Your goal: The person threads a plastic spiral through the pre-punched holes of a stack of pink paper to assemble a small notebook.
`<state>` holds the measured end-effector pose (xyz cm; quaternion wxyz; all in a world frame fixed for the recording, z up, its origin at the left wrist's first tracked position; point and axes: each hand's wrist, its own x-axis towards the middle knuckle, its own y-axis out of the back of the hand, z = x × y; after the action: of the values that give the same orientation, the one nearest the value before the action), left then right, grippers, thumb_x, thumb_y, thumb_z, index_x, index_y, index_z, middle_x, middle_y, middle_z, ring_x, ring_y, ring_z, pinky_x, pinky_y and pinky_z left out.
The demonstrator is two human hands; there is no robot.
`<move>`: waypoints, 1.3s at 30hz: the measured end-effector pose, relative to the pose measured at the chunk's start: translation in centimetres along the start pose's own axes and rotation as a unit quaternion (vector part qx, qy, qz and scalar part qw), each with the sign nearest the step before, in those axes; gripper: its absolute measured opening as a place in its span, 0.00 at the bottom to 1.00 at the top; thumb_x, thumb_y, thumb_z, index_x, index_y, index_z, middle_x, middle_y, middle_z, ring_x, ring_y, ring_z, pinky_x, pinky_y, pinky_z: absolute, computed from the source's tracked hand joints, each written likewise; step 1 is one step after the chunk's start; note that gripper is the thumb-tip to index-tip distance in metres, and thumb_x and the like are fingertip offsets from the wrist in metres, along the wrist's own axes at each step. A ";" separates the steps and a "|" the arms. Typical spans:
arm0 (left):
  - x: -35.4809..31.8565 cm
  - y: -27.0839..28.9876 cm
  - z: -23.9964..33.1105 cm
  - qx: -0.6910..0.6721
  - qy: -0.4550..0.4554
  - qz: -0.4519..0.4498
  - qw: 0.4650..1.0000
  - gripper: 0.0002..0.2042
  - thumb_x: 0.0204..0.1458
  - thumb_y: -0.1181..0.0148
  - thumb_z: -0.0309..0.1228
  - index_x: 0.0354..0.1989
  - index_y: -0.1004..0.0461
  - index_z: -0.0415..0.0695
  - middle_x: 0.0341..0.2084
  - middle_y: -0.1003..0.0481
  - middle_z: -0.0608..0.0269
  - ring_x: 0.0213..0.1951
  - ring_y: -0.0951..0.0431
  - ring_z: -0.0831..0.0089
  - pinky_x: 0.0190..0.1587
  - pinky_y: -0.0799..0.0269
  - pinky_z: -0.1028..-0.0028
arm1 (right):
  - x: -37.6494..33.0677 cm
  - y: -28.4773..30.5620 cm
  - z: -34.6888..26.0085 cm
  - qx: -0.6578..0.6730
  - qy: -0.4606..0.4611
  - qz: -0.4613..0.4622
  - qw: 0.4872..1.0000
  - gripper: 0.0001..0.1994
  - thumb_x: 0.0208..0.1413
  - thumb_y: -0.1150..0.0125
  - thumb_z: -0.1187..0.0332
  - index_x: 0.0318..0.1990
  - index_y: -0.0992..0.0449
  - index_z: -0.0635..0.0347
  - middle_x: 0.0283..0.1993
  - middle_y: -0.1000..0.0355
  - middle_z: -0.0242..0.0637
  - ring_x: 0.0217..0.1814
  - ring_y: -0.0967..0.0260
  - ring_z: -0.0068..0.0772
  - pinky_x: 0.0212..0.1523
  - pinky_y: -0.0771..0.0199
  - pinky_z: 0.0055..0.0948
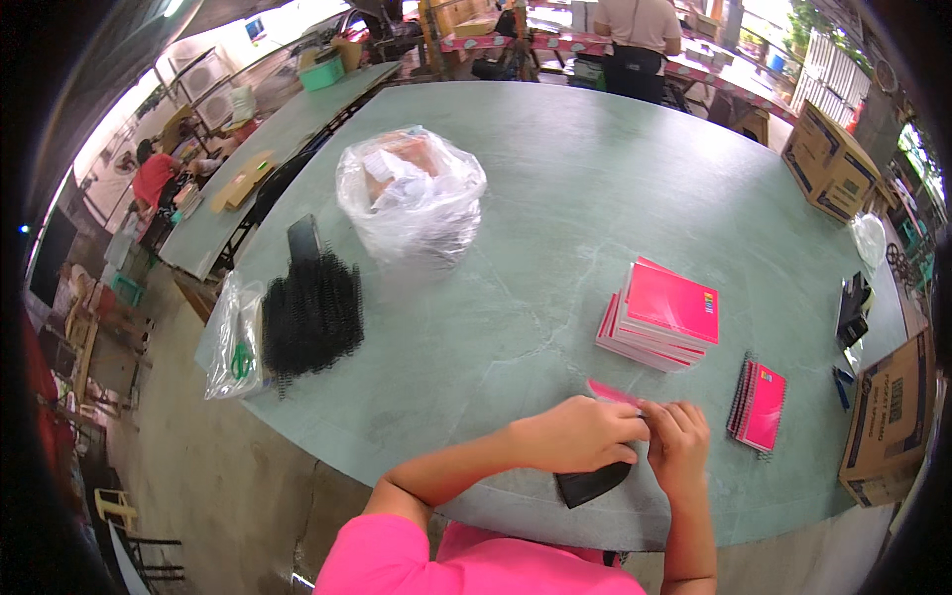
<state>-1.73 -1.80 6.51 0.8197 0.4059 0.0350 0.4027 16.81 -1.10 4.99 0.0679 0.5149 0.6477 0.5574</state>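
Note:
Close in front of me, my left hand [575,433] and my right hand [679,446] meet with bent fingers on a small pink notebook [612,393]. Only its far edge shows; the rest is behind my hands. Beneath them a flat black object [592,484] lies at the table's near edge; its kind I cannot make out. Beyond my hands rises a stack of pink notebooks [674,302]. To the right of my right hand lie a few pink notebooks [762,407] with black spiral bindings. A heap of black plastic binding coils [312,312] is at the left.
A clear plastic bag [412,198] of scraps stands on the green table [555,149]. Green-handled scissors [240,360] lie on plastic at the left. Cardboard boxes [892,421] and a black stapler-like tool [853,309] line the right edge. People sit at other tables farther off.

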 end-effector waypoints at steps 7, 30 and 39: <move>-9.3 7.2 -9.0 0.311 0.312 0.235 0.866 0.12 0.43 0.40 0.32 0.36 0.25 0.39 0.33 0.26 0.49 0.39 0.28 0.54 0.42 0.33 0.62 | -1.2 -3.5 1.5 0.005 -0.022 -0.011 1.000 0.09 0.38 0.44 0.77 0.31 0.26 0.58 0.27 0.30 0.37 0.30 0.34 0.39 0.34 0.40 0.34; -15.9 13.6 -13.9 0.312 0.583 0.325 0.676 0.24 0.39 0.46 0.44 0.30 0.27 0.29 0.31 0.27 0.35 0.38 0.26 0.45 0.42 0.31 0.58 | -2.3 -3.5 1.6 0.026 -0.028 0.018 0.999 0.07 0.39 0.42 0.75 0.30 0.25 0.56 0.24 0.32 0.35 0.28 0.35 0.38 0.32 0.42 0.33; -13.4 12.7 -14.1 0.269 0.475 0.237 0.804 0.23 0.50 0.47 0.44 0.25 0.30 0.29 0.15 0.28 0.47 0.17 0.24 0.61 0.24 0.29 0.66 | -2.1 -3.2 1.2 0.020 -0.033 0.018 0.999 0.06 0.40 0.42 0.74 0.30 0.25 0.56 0.23 0.33 0.35 0.26 0.36 0.38 0.32 0.41 0.33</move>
<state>-24.20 2.29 2.30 0.4377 0.3644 0.4295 0.7008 16.61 -1.38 0.98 0.0685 0.5458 0.6467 0.5284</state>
